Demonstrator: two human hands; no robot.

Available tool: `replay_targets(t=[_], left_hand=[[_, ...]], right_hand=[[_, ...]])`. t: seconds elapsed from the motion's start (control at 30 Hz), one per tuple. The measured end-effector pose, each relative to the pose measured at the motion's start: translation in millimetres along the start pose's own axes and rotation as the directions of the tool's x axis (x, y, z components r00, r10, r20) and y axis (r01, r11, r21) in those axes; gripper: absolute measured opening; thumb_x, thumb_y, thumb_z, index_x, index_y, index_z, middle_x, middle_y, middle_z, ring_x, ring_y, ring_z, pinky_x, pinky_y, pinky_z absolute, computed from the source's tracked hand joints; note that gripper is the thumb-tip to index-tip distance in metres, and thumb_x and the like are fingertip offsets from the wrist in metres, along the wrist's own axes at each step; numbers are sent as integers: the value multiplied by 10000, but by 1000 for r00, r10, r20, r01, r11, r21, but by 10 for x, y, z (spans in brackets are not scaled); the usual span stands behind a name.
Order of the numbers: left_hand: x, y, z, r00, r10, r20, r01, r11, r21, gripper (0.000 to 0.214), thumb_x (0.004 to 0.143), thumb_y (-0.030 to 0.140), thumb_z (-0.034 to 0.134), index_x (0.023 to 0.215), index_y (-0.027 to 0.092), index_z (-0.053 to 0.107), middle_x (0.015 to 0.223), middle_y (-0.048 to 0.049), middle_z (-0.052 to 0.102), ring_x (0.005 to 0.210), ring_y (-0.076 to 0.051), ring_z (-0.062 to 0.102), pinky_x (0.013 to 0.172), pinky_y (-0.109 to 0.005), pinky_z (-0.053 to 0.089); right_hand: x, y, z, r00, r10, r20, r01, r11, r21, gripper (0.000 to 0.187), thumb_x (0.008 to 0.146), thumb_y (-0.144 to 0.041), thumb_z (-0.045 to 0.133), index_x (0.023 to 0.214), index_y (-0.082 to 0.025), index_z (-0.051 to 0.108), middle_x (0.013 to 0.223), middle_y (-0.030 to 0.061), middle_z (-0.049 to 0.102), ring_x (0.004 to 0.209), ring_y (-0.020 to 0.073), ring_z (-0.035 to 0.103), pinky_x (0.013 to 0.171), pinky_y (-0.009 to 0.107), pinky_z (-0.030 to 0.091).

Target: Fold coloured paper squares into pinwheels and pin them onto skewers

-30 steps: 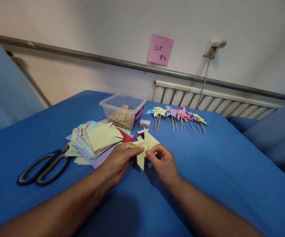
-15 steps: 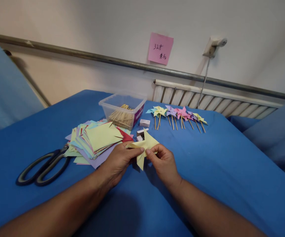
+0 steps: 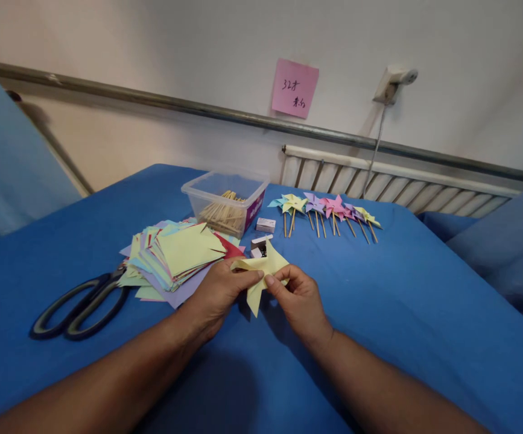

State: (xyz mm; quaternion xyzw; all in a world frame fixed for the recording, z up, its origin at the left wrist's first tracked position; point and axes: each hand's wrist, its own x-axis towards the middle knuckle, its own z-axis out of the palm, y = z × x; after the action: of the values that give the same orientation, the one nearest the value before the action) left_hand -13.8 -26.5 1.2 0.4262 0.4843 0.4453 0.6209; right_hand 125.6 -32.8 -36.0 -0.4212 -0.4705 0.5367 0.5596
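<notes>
A pale yellow paper pinwheel (image 3: 255,293) with folded points is pinched between my two hands above the blue table. My left hand (image 3: 222,288) grips its left side, thumb on the paper near the centre. From the right, my right hand (image 3: 300,299) pinches it with thumb and forefinger, the thumb pressing close to the middle. Whether a pin sits at the centre is hidden by the thumbs. Just behind the pinwheel stands a small open box (image 3: 259,246) with dark small pieces inside.
Left of my hands lie a stack of coloured paper (image 3: 184,253) and large scissors (image 3: 84,304). Behind are a clear plastic tub (image 3: 256,208) of wooden sticks, a small closed box (image 3: 265,225) and several finished pinwheels (image 3: 333,208) on sticks. A radiator (image 3: 406,181) lines the wall.
The yellow pinwheel has turned slightly in my fingers, its lower point shifting left and its upper point right. Both hands stay in nearly the same place.
</notes>
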Motion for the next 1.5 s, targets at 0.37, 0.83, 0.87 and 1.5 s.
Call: replay_targets(t=[0.37,0.83,0.87,1.5], left_hand=[[-26,180,-21,996,-74,41,65,979,191,228,560,179,752,728,166,598,590,17,611,534,-124,547,515,-219,395],[-72,236,-97,987,-30,158,-59,845,532,326,589,187,683,905,194,607,492,85,484,422,-87,388,411,-191,259],[-75,244,-90,987,-30,158,-61,840,540,326,594,187,678,910,192,600,485,89,480,415,-85,383,407,-191,253],[-69,-79,154,965,-236,109,260,889,-376,236,706,216,741,928,150,695,903,-67,707,844,-181,636,815,-302,481]], right_hand=[[135,-66,-174,970,136,204,-180,959,217,401,669,-382,774,969,-184,594,707,-9,634,588,124,583,562,240,461],[151,-122,-215,897,206,392,-243,969,47,468,578,-259,831,987,-183,616,642,-64,605,518,90,547,531,220,442],[150,-116,-216,895,201,398,-235,971,37,453,591,-258,823,986,-184,615,629,-69,596,504,83,533,517,211,430],[77,36,8,967,63,-246,-4,971,237,399,667,-287,767,970,-183,529,779,-8,665,637,128,621,613,269,509]])
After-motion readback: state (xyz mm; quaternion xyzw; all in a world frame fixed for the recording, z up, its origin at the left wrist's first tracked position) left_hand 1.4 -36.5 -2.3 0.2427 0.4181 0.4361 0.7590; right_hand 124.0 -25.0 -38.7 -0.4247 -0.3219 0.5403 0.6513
